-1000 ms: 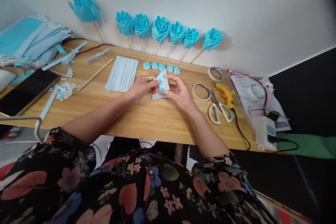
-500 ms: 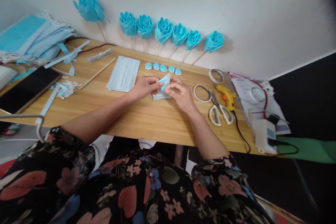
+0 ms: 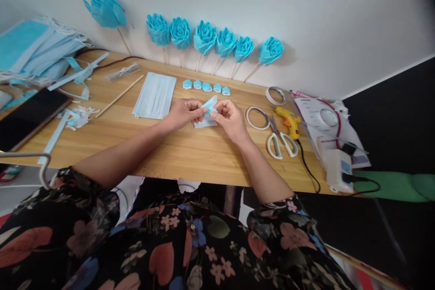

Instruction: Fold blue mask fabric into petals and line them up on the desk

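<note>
Between both hands, a small piece of light blue mask fabric (image 3: pixel 209 103) is pinched and partly folded. My left hand (image 3: pixel 185 112) grips its left side between thumb and fingers. From the right, my right hand (image 3: pixel 231 118) closes thumb and fingertips on the other side. Under the fingers, another flat pale blue piece of fabric (image 3: pixel 205 122) lies on the wooden table (image 3: pixel 190 154). Just beyond the hands sits a row of several small folded blue petals (image 3: pixel 206 86). A whole face mask (image 3: pixel 155 95) lies flat to the left of my left hand.
Several blue fabric roses (image 3: pixel 205 38) on sticks lean against the wall. At right lie tape rolls (image 3: pixel 257 118), scissors (image 3: pixel 280 138), a yellow glue gun (image 3: pixel 288 122) and a white power adapter (image 3: pixel 338 170). At left are stacked masks (image 3: pixel 37 50), a phone (image 3: pixel 30 118), scraps (image 3: pixel 79 117) and a stick (image 3: pixel 118 96).
The held fabric has been folded further, its upper point now narrower with creases at the fingertips. The whole scene has shifted slightly left as the view turned.
</note>
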`<move>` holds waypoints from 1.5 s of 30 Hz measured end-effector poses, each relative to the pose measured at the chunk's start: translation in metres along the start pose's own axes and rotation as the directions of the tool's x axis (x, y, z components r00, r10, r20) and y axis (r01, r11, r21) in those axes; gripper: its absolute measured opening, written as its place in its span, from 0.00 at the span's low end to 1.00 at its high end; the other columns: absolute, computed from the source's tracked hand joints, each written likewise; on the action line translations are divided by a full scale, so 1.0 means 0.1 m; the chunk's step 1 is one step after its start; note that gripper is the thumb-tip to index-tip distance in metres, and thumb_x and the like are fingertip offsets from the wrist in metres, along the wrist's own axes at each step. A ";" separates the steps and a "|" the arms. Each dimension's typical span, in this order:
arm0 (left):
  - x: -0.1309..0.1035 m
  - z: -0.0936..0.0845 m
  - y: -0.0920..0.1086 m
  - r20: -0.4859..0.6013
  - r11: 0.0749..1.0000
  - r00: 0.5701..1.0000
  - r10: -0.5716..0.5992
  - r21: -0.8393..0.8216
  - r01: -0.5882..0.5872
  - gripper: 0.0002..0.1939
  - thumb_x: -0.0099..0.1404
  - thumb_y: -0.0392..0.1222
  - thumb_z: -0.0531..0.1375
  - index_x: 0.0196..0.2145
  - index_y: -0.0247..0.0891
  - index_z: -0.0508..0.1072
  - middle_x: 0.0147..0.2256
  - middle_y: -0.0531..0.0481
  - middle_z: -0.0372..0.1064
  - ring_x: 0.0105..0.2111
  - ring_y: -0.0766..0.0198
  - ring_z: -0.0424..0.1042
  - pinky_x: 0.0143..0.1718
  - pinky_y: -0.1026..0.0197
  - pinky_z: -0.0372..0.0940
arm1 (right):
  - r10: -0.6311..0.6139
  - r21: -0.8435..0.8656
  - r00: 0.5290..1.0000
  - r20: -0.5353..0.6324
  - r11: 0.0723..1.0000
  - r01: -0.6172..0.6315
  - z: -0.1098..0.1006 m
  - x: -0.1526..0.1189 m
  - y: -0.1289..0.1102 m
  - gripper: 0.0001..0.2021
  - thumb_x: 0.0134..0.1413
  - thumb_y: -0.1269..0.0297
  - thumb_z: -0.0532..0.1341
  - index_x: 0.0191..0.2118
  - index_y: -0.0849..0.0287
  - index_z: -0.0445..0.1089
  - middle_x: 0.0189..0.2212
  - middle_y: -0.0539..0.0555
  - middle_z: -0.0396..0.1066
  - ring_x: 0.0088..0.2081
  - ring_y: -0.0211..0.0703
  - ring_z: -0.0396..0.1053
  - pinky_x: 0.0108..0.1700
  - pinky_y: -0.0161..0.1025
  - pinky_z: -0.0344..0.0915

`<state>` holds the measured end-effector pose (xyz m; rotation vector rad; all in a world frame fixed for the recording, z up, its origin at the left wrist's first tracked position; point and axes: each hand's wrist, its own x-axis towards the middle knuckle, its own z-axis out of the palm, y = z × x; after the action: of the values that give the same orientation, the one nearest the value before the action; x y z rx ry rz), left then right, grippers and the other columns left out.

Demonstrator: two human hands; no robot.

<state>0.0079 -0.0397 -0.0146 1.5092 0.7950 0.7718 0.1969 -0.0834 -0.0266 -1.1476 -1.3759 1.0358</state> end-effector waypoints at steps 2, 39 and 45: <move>0.00 0.00 -0.01 0.006 1.000 1.000 -0.003 -0.006 0.004 0.19 0.60 0.51 0.68 0.23 0.35 0.71 0.21 0.52 0.70 0.21 0.73 0.67 0.23 0.70 0.64 | 0.012 0.047 1.000 -0.007 0.999 -0.011 0.00 0.01 0.02 0.21 0.45 0.51 0.73 0.38 0.52 0.65 0.28 0.45 0.70 0.31 0.37 0.67 0.36 0.37 0.66; 0.00 -0.03 -0.03 0.294 0.999 0.955 -0.022 0.032 0.013 0.13 0.63 0.46 0.66 0.28 0.35 0.71 0.23 0.54 0.70 0.23 0.73 0.67 0.25 0.70 0.62 | -0.095 -0.159 0.995 -0.026 0.983 0.090 0.03 -0.05 0.00 0.08 0.55 0.56 0.68 0.35 0.56 0.76 0.28 0.48 0.75 0.30 0.36 0.69 0.34 0.36 0.67; -0.02 -0.02 0.01 0.263 0.999 0.965 0.025 -0.040 -0.015 0.16 0.62 0.49 0.68 0.28 0.35 0.71 0.23 0.53 0.70 0.23 0.72 0.67 0.26 0.69 0.63 | -0.472 -0.496 0.881 0.042 0.755 0.429 -0.01 -0.09 -0.10 0.05 0.63 0.64 0.63 0.37 0.52 0.78 0.33 0.50 0.80 0.36 0.41 0.75 0.43 0.42 0.71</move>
<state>0.0054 -0.0404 -0.0134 1.5489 0.5635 0.5821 0.1970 -0.0938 -0.0178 -1.1121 -1.7940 0.2777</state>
